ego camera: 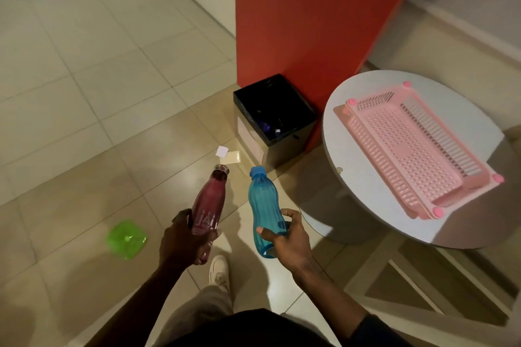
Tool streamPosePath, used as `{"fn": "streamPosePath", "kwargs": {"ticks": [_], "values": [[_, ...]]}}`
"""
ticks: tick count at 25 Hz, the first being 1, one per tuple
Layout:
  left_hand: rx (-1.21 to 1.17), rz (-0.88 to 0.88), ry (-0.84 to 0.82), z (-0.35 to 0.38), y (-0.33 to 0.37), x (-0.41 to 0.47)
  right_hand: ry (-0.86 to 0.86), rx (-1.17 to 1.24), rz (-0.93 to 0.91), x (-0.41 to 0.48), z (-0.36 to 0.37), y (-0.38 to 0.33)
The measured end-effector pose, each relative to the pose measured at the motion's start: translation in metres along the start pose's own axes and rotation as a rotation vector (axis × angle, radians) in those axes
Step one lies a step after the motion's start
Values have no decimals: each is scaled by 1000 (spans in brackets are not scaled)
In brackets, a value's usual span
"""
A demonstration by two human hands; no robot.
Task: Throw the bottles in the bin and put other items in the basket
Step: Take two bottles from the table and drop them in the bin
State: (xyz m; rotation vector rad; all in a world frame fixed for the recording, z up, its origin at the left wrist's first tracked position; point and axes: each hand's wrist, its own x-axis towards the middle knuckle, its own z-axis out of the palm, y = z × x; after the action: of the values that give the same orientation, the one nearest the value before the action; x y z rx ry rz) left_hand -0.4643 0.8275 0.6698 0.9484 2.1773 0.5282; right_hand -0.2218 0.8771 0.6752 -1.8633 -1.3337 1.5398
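Your left hand (183, 239) grips the red bottle (208, 205), right hand (287, 242) grips the blue bottle (263, 205), both w/ caps toward the black bin (298, 127); pink basket (414, 149) on the round surface (338, 132).

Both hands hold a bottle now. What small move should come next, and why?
Probably move both hands forward over the bin: the left hand grips the red bottle, the right hand the blue bottle, and the open bin stands just ahead of them.
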Motion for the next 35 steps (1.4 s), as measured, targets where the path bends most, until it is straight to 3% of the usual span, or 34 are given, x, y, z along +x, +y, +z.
{"fn": "streamPosePath", "kwargs": {"ticks": [6, 12, 25, 35], "values": [[143, 98, -123, -25, 32, 101, 134, 16, 28, 51, 25, -50], [60, 112, -230, -10, 84, 163, 158, 60, 84, 108, 23, -74], [331, 184, -248, 44, 228, 331, 66, 59, 131, 302, -49, -118], [438, 165, -420, 95, 287, 463, 155, 132, 354, 448, -50, -142]]}}
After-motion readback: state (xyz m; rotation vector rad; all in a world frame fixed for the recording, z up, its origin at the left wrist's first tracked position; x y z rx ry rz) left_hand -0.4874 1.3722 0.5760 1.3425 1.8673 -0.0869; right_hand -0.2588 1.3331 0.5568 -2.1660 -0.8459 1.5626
